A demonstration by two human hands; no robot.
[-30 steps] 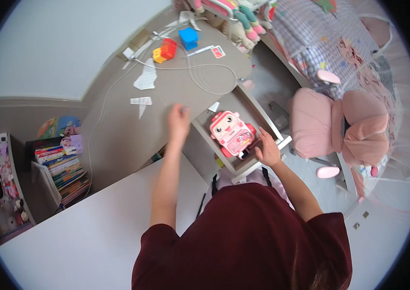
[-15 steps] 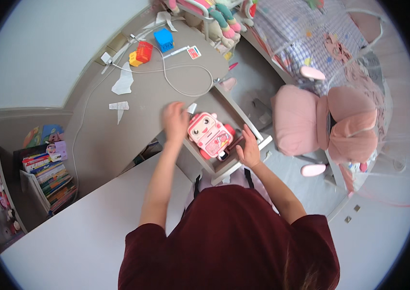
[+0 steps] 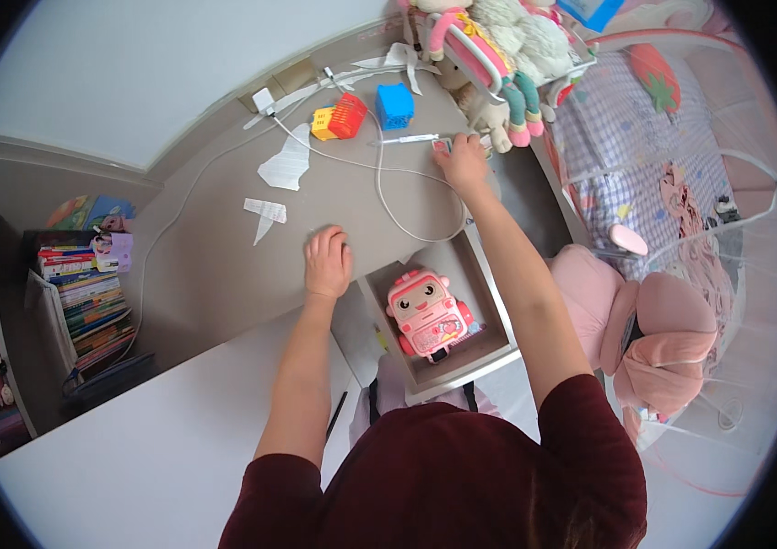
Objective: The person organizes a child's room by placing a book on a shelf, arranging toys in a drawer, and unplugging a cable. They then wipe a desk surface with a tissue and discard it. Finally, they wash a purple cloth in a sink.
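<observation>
My right hand (image 3: 464,166) is at the far right of the desk, its bent fingers on a small red-and-white card (image 3: 441,145) that they partly cover. Just left of the card lies a slim white pen-like stick (image 3: 410,139). Palm down on the desk's near edge, my left hand (image 3: 327,263) holds nothing, its fingers lying on the surface. Between my arms, a pink robot-faced toy (image 3: 427,311) sits in the pulled-out drawer (image 3: 491,284). Small items beside the toy are too covered to make out.
A blue basket (image 3: 395,107), a red basket (image 3: 347,116) and a yellow one (image 3: 323,124) stand at the back. A white cable (image 3: 377,188) loops over the desk near torn paper (image 3: 286,166). Dolls (image 3: 507,69) crowd the far right; a pink chair (image 3: 626,306) stands right.
My right hand has gone from the drawer's right side to the card at the far right. My left hand has come down onto the desk's near edge. The view has shifted.
</observation>
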